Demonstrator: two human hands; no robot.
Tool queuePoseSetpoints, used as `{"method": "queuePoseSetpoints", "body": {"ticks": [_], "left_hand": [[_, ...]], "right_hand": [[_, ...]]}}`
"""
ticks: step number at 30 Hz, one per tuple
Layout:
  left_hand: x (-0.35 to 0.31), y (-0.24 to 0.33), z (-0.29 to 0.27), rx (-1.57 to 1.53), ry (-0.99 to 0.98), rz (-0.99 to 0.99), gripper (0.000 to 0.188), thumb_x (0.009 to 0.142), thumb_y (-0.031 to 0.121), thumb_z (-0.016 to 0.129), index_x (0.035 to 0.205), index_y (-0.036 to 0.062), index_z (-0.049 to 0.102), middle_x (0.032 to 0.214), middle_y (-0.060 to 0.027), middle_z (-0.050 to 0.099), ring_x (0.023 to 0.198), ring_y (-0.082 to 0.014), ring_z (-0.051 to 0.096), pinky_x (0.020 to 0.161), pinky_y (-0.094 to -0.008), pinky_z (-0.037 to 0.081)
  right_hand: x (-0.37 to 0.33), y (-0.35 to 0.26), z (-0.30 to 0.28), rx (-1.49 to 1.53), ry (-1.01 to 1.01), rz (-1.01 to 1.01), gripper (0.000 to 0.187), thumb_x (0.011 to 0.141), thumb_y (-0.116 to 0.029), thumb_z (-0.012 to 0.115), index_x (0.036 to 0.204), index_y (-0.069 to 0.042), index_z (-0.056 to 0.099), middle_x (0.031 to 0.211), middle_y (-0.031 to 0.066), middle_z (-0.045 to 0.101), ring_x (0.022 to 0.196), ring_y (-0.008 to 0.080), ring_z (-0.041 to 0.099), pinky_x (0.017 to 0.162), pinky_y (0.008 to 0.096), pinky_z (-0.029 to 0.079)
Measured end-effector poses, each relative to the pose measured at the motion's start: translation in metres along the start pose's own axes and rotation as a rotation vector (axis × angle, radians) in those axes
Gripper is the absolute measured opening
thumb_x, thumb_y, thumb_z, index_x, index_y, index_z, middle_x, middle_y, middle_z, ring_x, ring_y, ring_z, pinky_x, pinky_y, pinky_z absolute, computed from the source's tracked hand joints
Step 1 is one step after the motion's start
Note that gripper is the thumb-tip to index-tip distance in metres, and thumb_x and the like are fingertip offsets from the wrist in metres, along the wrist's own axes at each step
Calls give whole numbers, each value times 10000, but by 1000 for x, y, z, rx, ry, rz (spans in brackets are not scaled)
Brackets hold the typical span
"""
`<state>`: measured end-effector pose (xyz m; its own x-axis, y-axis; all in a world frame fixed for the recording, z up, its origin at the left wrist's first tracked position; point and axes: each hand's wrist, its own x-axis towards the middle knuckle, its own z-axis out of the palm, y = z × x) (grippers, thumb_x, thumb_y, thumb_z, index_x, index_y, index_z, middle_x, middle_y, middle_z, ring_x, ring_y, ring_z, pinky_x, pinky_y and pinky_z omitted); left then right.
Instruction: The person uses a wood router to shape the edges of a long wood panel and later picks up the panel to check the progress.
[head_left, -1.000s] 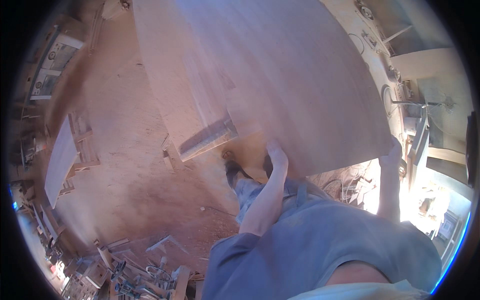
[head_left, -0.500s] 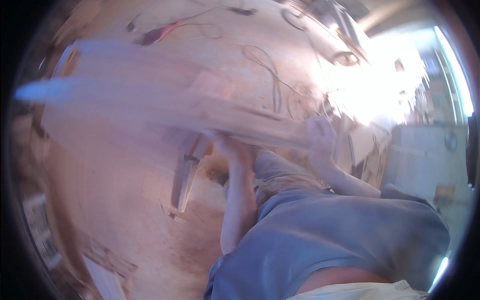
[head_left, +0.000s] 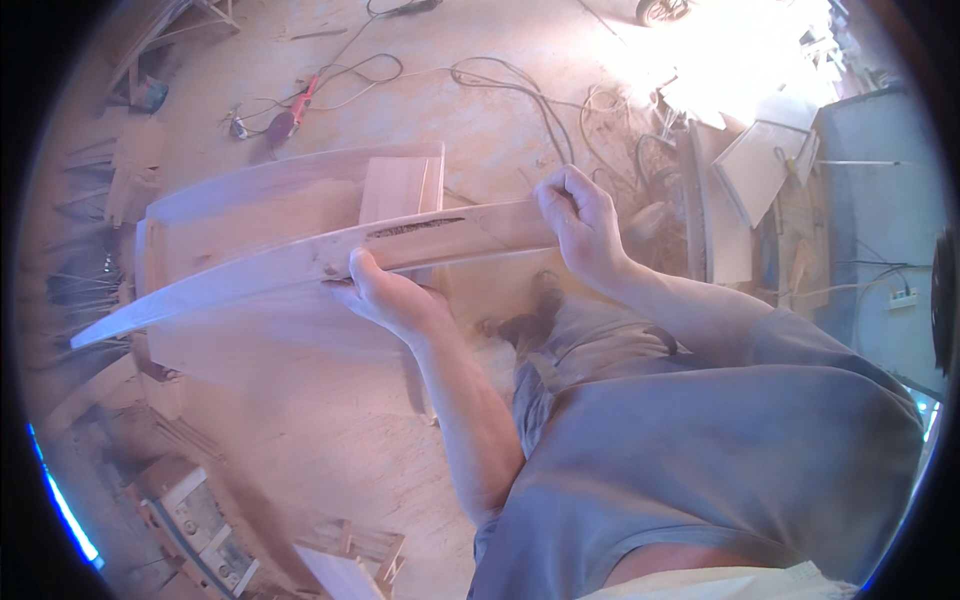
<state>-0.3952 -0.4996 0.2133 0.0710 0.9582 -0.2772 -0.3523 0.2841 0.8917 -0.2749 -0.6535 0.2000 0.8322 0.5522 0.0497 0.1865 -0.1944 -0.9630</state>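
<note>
A long wooden plank (head_left: pixel 290 262) with a dark rough streak along its side is held across in front of me. My left hand (head_left: pixel 385 293) grips it near the middle, thumb on top and fingers underneath. Toward its right end my right hand (head_left: pixel 583 222) is closed around the edge. Behind and below the plank stands a wooden frame (head_left: pixel 290 172) like a shallow box, with a pale board (head_left: pixel 400 187) at its right side. The plank hides part of this frame.
On the dusty floor lie a red power tool (head_left: pixel 292 118) with a cord and looped cables (head_left: pixel 520 90). Boards (head_left: pixel 765 160) lean at the right beside a blue-grey panel (head_left: pixel 880 210). Wood scraps line the left, with another small wooden frame (head_left: pixel 355 560) at the bottom.
The plank's far left end has swung downward, and my left hand has shifted left. My right hand has risen and moved slightly left. The view has turned and is sharper.
</note>
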Motion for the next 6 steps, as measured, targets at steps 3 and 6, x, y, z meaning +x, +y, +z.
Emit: {"method": "queuePoseSetpoints", "body": {"ticks": [3, 6], "left_hand": [[-1, -4, 1, 47, 72, -68, 724, 912, 166, 529, 1594, 48, 318, 1571, -141, 408, 1381, -325, 469, 1082, -449, 462], [18, -23, -8, 166, 19, -29, 837, 877, 180, 585, 1633, 135, 230, 1640, -130, 309, 1403, -350, 438, 1096, -518, 433]], "right_hand": [[-8, 5, -1, 78, -30, -5, 106, 1032, -101, 585, 983, -21, 635, 727, -50, 499, 676, 29, 418, 595, 236, 367], [-5, 10, -4, 158, -59, 7, 94, 1035, -104, 586, 1038, -23, 634, 755, -40, 536, 691, 26, 444, 593, 238, 373]]}}
